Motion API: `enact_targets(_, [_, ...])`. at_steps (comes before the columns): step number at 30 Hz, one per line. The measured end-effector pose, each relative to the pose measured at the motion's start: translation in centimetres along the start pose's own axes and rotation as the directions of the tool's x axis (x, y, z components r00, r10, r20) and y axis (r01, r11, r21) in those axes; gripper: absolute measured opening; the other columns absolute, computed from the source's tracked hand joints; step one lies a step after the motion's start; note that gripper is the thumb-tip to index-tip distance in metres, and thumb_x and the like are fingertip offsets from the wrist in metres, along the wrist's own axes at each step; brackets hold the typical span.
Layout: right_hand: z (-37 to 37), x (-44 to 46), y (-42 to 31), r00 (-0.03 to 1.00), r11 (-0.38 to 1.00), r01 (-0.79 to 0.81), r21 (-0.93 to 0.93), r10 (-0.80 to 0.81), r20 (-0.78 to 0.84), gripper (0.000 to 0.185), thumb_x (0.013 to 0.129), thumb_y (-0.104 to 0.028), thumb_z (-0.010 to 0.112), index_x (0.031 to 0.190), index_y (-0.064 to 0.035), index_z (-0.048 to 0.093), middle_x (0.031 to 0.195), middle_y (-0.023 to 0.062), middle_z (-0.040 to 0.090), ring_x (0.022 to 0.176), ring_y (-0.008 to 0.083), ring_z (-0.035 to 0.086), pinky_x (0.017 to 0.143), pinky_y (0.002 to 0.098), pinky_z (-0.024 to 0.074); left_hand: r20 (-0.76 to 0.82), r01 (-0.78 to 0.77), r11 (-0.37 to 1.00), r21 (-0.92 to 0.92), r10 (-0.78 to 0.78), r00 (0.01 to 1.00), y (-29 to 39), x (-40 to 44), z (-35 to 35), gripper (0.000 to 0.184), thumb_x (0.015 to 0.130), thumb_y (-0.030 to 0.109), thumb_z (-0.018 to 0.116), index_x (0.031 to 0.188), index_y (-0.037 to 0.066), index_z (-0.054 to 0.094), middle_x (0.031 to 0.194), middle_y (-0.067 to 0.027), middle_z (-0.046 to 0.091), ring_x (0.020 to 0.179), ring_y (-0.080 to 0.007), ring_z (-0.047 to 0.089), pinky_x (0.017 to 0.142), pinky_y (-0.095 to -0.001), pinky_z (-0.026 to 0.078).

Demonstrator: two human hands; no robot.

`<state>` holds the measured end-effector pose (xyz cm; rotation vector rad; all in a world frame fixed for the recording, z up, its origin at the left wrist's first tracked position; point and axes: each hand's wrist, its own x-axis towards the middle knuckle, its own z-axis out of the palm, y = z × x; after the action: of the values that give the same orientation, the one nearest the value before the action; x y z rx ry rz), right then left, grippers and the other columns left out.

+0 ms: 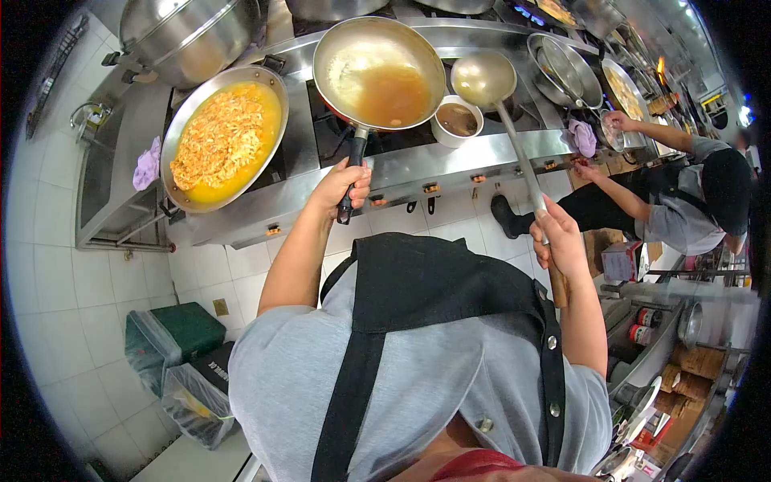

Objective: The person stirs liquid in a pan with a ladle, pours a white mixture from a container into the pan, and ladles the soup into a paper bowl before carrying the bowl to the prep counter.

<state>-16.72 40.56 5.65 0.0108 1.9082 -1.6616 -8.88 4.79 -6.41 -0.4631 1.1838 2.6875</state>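
Note:
My left hand (341,189) is wrapped round the black handle of a frying pan (333,52), which is over the stove. Thin brown liquid (393,92) lies in the pan's lower right part. In my right hand (560,237) is the long handle of a ladle (484,79), its wooden end pointing down toward my body. The ladle's large round bowl is just right of the pan, above a white container (457,121) of brown sauce. To the left, a wide pan (283,120) holds shredded orange food (226,136) in yellow liquid.
A big lidded steel pot (189,40) stands at the back left. Purple cloths (148,165) hang at both sides of the steel stove (434,173). On the right another person (683,193) works beside pans; a flame (660,68) burns behind. Bagged bins (173,337) are at lower left.

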Motion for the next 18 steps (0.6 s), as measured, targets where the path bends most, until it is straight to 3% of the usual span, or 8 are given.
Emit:
enact_targets(2, [0.8,0.3,-0.6,0.999,0.996,0.035,-0.081,-0.033,0.024,0.045,0.089,-0.017,0.046,0.132,-0.0080,0.035,0.061,-0.0004,0.043,0.036,0.0055,0.037,0.029,0.0207,0.0308,0.014,0.013,1.000,0.008,-0.013,1.000,0.0,-0.1,0.2,0.012,0.084,0.010,0.050,0.090,0.012,0.041,0.060,0.0027,0.040,0.042,-0.0034,0.036,0.034,-0.0191,0.029])
enact_targets(4, [1.7,1.2,-1.5,0.989,0.920,0.130,-0.371,-0.092,0.117,0.045,0.088,-0.017,0.047,0.130,-0.0056,0.038,0.063,0.0045,0.049,0.041,0.0101,0.045,0.037,0.0243,0.0390,0.042,0.025,1.000,0.009,-0.025,0.999,0.1,-0.2,0.3,0.012,0.084,0.010,0.051,0.090,0.012,0.041,0.060,0.0030,0.039,0.041,-0.0033,0.035,0.034,-0.0192,0.029])
enact_targets(5, [1.6,2.3,-1.3,0.989,0.920,0.130,-0.371,-0.093,0.117,0.045,0.088,-0.017,0.047,0.130,-0.0056,0.038,0.063,0.0045,0.049,0.041,0.0101,0.045,0.037,0.0243,0.0390,0.043,0.025,1.000,0.009,-0.025,0.999,0.0,-0.3,0.3,0.012,0.084,0.010,0.051,0.090,0.012,0.041,0.060,0.0030,0.039,0.041,-0.0033,0.035,0.034,-0.0192,0.029])
enact_targets(7, [1.6,4.8,-0.5,0.930,0.630,0.351,-0.693,-0.321,0.178,0.044,0.086,-0.017,0.049,0.126,-0.0023,0.042,0.073,0.0152,0.059,0.057,0.0196,0.057,0.057,0.0313,0.0480,0.050,0.033,0.999,0.013,-0.033,0.998,0.0,-0.6,0.3,0.013,0.083,0.011,0.052,0.090,0.011,0.041,0.060,0.0032,0.040,0.041,-0.0033,0.036,0.033,-0.0192,0.029])
enact_targets(8, [2.1,5.1,-1.2,0.922,0.566,0.357,-0.743,-0.343,0.181,0.044,0.084,-0.017,0.051,0.124,-0.0004,0.043,0.087,0.0246,0.060,0.076,0.0268,0.061,0.075,0.0350,0.0458,0.049,0.027,1.000,0.012,-0.027,0.998,0.0,-0.6,0.3,0.013,0.083,0.011,0.052,0.090,0.011,0.041,0.060,0.0032,0.040,0.041,-0.0033,0.036,0.033,-0.0192,0.029])
enact_targets(12, [2.6,6.4,-1.9,0.937,0.501,0.329,-0.800,-0.279,0.210,0.045,0.085,-0.018,0.051,0.125,-0.0003,0.042,0.092,0.0265,0.059,0.081,0.0289,0.060,0.077,0.0347,0.0442,0.045,0.022,0.997,0.072,-0.025,0.999,0.2,-1.5,0.6,0.014,0.081,0.011,0.054,0.085,0.011,0.040,0.058,0.0031,0.040,0.040,-0.0034,0.037,0.032,-0.0200,0.031])
enact_targets(18, [2.7,4.4,-4.0,0.957,0.557,0.285,-0.780,-0.121,0.264,0.042,0.086,-0.016,0.050,0.124,-0.0001,0.043,0.092,0.0228,0.061,0.084,0.0267,0.059,0.080,0.0323,0.0435,0.020,0.027,0.998,0.059,-0.028,0.999,0.1,-1.9,0.3,0.017,0.080,0.010,0.055,0.082,0.011,0.039,0.057,0.0025,0.040,0.039,-0.0039,0.038,0.031,-0.0205,0.032])
